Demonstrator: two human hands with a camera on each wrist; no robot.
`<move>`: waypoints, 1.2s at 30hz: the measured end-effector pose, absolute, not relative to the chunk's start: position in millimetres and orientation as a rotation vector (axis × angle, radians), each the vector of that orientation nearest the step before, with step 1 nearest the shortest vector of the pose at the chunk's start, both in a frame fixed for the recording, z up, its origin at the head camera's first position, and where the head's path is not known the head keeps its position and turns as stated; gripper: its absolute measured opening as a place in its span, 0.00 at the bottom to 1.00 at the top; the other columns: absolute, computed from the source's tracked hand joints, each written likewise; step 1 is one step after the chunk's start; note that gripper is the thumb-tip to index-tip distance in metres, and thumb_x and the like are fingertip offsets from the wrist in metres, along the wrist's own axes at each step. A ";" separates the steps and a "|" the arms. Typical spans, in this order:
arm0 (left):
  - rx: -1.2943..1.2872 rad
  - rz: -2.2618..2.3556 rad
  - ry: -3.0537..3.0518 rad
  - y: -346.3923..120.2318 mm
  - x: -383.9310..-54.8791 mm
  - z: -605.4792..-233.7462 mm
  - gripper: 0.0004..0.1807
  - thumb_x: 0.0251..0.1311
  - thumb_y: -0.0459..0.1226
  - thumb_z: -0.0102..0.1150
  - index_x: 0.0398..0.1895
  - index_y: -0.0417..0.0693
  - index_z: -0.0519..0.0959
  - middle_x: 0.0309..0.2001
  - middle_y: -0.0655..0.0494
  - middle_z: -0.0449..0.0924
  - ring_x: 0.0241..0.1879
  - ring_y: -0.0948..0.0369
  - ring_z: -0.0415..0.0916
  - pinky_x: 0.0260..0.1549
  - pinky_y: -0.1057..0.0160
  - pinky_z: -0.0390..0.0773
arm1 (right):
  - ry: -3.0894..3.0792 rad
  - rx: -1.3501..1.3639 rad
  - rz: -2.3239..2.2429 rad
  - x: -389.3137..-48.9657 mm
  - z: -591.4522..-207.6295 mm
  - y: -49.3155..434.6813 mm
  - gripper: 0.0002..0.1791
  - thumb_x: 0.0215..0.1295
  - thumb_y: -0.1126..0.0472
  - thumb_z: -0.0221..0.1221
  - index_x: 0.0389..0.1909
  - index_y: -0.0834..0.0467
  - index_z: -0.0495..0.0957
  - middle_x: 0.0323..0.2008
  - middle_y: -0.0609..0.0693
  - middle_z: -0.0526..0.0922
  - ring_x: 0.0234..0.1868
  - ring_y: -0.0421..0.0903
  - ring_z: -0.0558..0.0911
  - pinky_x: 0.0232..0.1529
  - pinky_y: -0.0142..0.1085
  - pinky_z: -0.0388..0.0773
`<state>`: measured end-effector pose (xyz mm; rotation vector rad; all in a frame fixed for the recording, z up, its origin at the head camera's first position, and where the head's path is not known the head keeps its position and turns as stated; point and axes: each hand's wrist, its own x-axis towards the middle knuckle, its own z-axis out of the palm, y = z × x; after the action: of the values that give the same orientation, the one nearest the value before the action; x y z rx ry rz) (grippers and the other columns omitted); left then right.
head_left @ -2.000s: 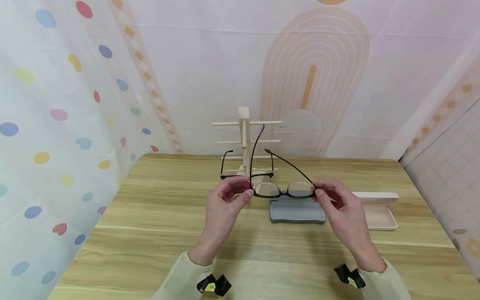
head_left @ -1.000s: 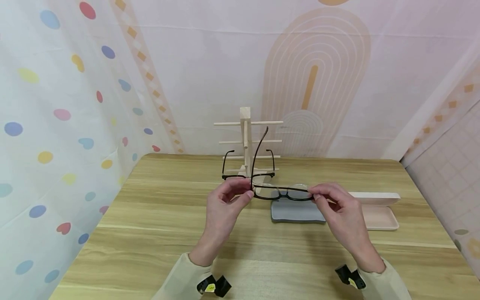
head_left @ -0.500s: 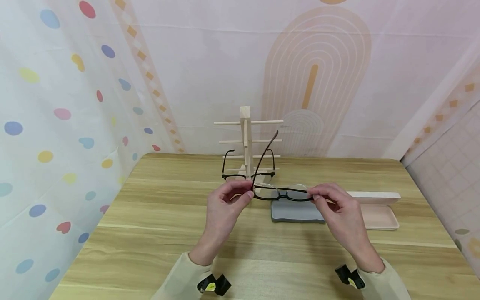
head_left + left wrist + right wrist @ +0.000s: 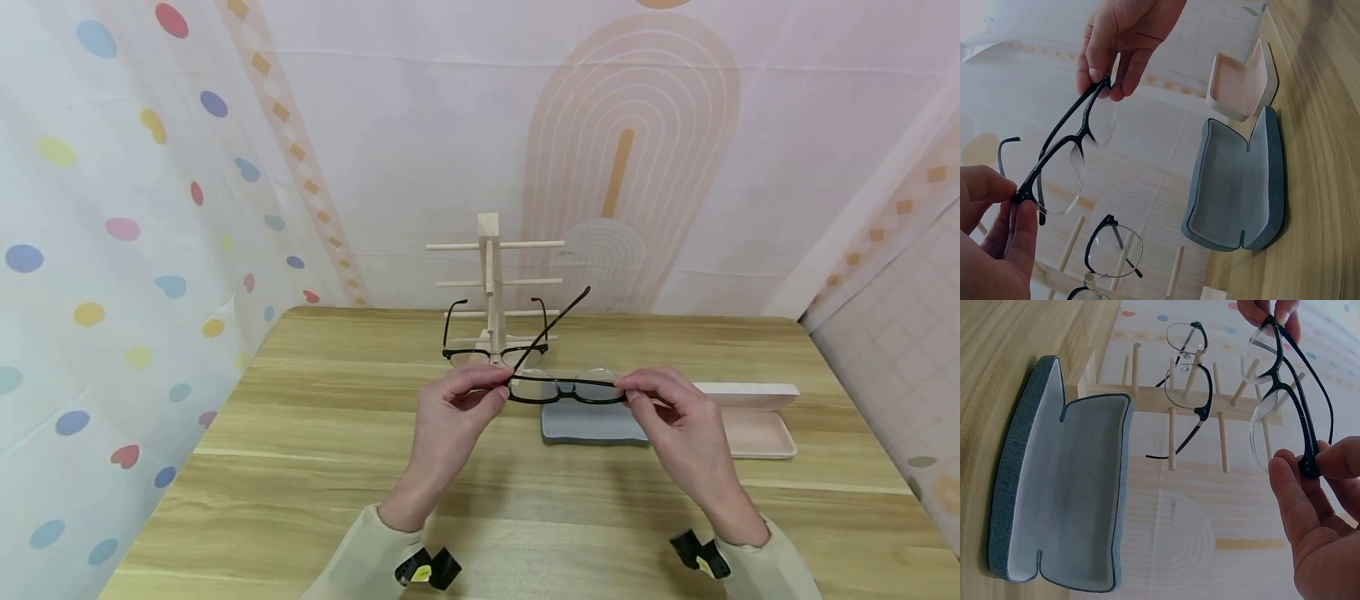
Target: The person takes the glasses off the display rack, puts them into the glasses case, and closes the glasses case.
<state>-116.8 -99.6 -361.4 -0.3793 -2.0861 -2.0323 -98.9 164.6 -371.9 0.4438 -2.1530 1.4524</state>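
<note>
A pair of black-framed glasses [image 4: 567, 395] is held up between both hands over the table. Thumb and fingers of my left hand [image 4: 454, 417] pinch its left hinge corner. The left temple arm slants inward, half folded. My right hand [image 4: 686, 421] pinches the other corner, with the right temple arm lying folded along the frame. In the right wrist view the lenses' clear rims face the grey eyeglass case [image 4: 1091, 487], which lies open below the glasses. A second pair of glasses [image 4: 1204, 387] hangs on the wooden display stand [image 4: 489, 227] behind.
An open pale pink case [image 4: 763, 433] lies right of the grey one, partly behind my right hand. The stand has several thin crosswise pegs [image 4: 532, 244]. A patterned curtain [image 4: 405, 150] hangs behind the wood-grain table [image 4: 300, 467].
The right temple arm of the held glasses has folded in against the frame. After that, the left one has swung inward, its tip moving right and down. Both hands stay nearly in place.
</note>
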 end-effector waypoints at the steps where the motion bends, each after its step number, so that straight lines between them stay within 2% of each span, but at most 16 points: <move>1: -0.383 -2.026 -2.090 -99.6 -116.9 -361.6 0.12 0.59 0.21 0.66 0.45 0.36 0.89 0.49 0.47 0.84 0.48 0.58 0.82 0.46 0.65 0.85 | -2.154 0.443 1.449 -98.9 -371.9 164.6 0.15 0.67 0.79 0.60 0.42 0.58 0.88 0.42 0.50 0.86 0.40 0.36 0.84 0.37 0.22 0.81; 9: -0.357 -2.000 -2.134 -99.8 -116.9 -362.2 0.12 0.60 0.23 0.67 0.45 0.39 0.90 0.48 0.50 0.86 0.51 0.59 0.81 0.46 0.65 0.85 | -2.165 0.419 1.462 -98.2 -371.6 164.1 0.16 0.67 0.78 0.60 0.42 0.57 0.89 0.42 0.50 0.86 0.40 0.36 0.84 0.37 0.23 0.81; 17: -0.338 -2.011 -2.144 -100.8 -116.6 -363.3 0.11 0.62 0.25 0.67 0.46 0.41 0.90 0.48 0.50 0.86 0.48 0.58 0.83 0.46 0.64 0.85 | -2.167 0.404 1.472 -98.0 -372.1 164.0 0.15 0.67 0.78 0.60 0.42 0.57 0.89 0.41 0.49 0.86 0.40 0.36 0.85 0.37 0.23 0.81; 36: -0.339 -1.886 -2.241 -102.1 -118.7 -365.3 0.13 0.58 0.23 0.65 0.40 0.45 0.92 0.42 0.53 0.87 0.45 0.59 0.83 0.44 0.67 0.85 | -2.172 0.418 1.481 -99.8 -374.0 163.0 0.15 0.67 0.79 0.60 0.41 0.58 0.89 0.41 0.50 0.86 0.40 0.36 0.85 0.40 0.25 0.83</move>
<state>-118.7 -102.1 -365.3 -0.3386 -2.2413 -1.8857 -99.8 163.0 -374.0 0.4181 -2.1725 1.4810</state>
